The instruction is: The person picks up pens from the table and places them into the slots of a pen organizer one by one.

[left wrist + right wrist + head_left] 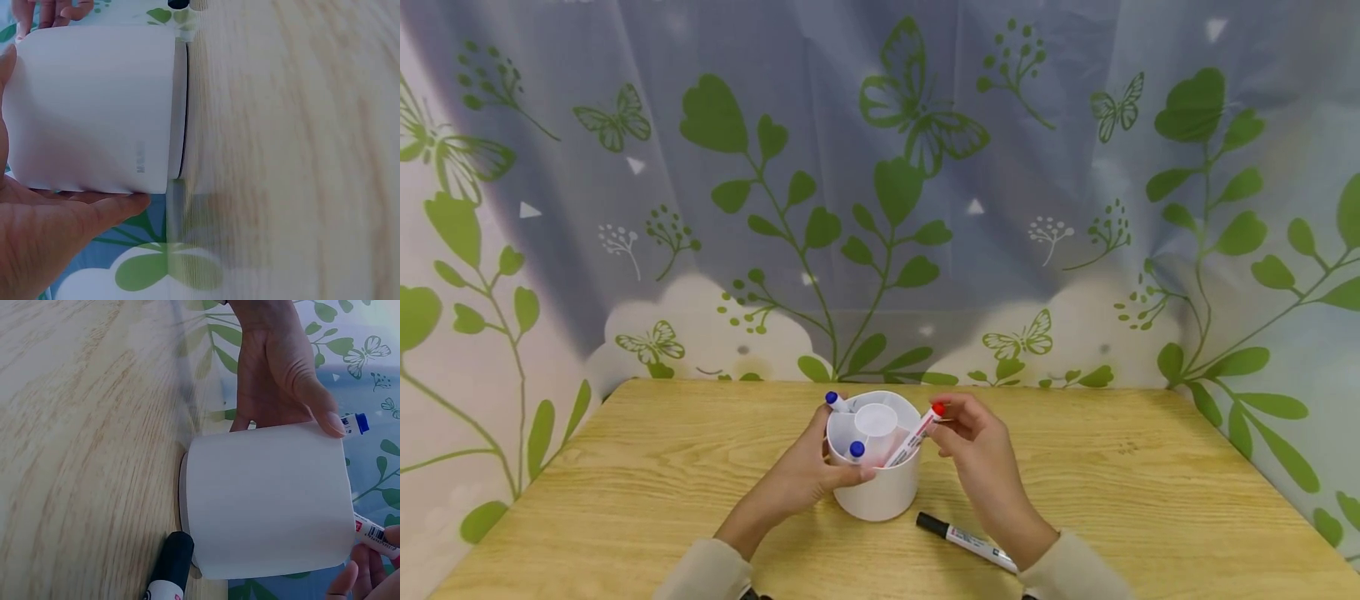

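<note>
A white round desk organizer [877,497] with compartments stands on the table. My left hand [799,468] grips its left side, the thumb at the near rim and the fingers round the far side. Thumb and fingers of my right hand [988,454] pinch a red-capped marker [917,435] near its cap. This marker leans over the right rim, cap up, its lower end inside a compartment. Two blue-capped markers, one at the back left [835,402] and one at the front [857,450], poke out of the organizer. In the left wrist view, the organizer's wall [94,106] hides its contents.
A black-capped marker [967,542] lies on the wooden table [647,475] in front of the organizer, partly behind my right wrist. Its cap [173,556] lies close to the organizer's base in the right wrist view. A leaf-and-butterfly curtain [820,275] hangs behind the table.
</note>
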Tool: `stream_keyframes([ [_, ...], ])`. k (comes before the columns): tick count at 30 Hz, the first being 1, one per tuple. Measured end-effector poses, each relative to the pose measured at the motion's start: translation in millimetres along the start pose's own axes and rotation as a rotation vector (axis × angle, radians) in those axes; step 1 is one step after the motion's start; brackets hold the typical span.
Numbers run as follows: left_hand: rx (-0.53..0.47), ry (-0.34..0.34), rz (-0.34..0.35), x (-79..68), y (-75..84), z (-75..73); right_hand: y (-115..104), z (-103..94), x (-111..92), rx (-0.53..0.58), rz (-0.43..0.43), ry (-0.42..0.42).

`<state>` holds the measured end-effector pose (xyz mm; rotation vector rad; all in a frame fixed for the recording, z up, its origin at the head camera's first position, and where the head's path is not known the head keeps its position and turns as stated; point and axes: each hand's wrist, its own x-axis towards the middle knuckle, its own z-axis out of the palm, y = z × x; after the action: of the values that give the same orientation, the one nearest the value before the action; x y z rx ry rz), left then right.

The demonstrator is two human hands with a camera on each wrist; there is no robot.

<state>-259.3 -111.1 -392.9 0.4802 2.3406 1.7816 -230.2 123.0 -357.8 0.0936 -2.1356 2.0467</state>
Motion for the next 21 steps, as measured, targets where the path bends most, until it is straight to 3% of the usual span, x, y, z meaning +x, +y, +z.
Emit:
stream_keyframes([
  [21, -0.006, -0.021, -0.021, -0.1, 0.2, -1.8, 8.4, 8.6, -4.6, -0.132, 0.018, -0.031],
])
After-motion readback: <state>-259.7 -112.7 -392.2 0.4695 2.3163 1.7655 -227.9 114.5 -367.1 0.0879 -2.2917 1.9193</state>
